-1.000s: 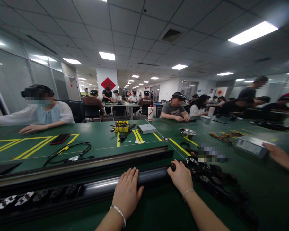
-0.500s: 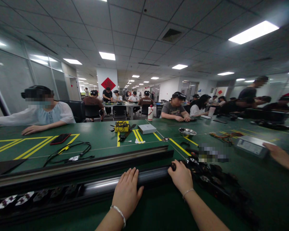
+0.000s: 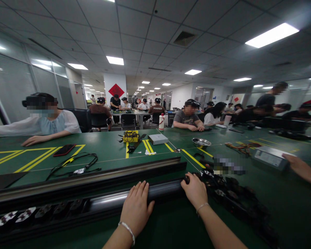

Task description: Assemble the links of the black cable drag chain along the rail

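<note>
A long black housing (image 3: 109, 200), like that of a rack power strip, lies across the green table in front of me. Several socket modules (image 3: 43, 211) sit in a row along its left part. My left hand (image 3: 137, 207) rests on the top of the housing, fingers stretched out flat. At the housing's right end, my right hand (image 3: 195, 190) has its fingers curled against a small dark end piece (image 3: 187, 179); the far side of that grip is hidden. To the right of my right hand spreads a dark chain of loose socket parts (image 3: 233, 197).
Behind the housing runs an open black channel (image 3: 93, 178). Beyond are a black cable (image 3: 89, 162), a phone (image 3: 64, 149), a grey box (image 3: 158, 139), a steel bowl (image 3: 201, 142) and a bottle (image 3: 162, 121). At right, another person's hand (image 3: 300, 169) touches a metal power supply (image 3: 271, 157).
</note>
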A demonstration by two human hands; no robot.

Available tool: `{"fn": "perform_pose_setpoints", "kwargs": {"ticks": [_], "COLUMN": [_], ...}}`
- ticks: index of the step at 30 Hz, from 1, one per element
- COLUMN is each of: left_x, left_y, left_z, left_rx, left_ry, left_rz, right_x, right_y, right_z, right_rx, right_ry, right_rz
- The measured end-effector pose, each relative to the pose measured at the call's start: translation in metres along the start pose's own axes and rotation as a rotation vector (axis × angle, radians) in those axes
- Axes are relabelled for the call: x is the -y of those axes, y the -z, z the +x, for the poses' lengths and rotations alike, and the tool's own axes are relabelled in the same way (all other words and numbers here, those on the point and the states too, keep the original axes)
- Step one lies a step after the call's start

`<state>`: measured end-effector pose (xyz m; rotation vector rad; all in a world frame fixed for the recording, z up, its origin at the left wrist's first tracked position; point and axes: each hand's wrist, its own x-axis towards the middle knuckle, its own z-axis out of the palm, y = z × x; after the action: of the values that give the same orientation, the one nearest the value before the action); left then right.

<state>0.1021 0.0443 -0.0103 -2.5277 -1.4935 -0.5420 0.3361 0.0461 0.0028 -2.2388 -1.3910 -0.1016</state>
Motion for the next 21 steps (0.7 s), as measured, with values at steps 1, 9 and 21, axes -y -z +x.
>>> {"fn": "perform_pose_setpoints", "kwargs": {"ticks": [1,9,21], "left_x": [0.000,0.000,0.000], "left_y": [0.000,-0.001,0.001], "left_z": [0.000,0.000,0.002], "left_rx": [0.000,-0.006,-0.012], "left_ry": [0.000,0.000,-0.005], "left_rz": [0.001,-0.011,0.004], "right_x": [0.000,-0.002,-0.014], "right_y": [0.000,0.001,-0.005], "right_z": [0.000,0.003,0.008], "right_rx": [0.003,0.026,-0.035], "right_ry": [0.001,-0.008,0.027], "right_rz": [0.002,0.008,0.063]}}
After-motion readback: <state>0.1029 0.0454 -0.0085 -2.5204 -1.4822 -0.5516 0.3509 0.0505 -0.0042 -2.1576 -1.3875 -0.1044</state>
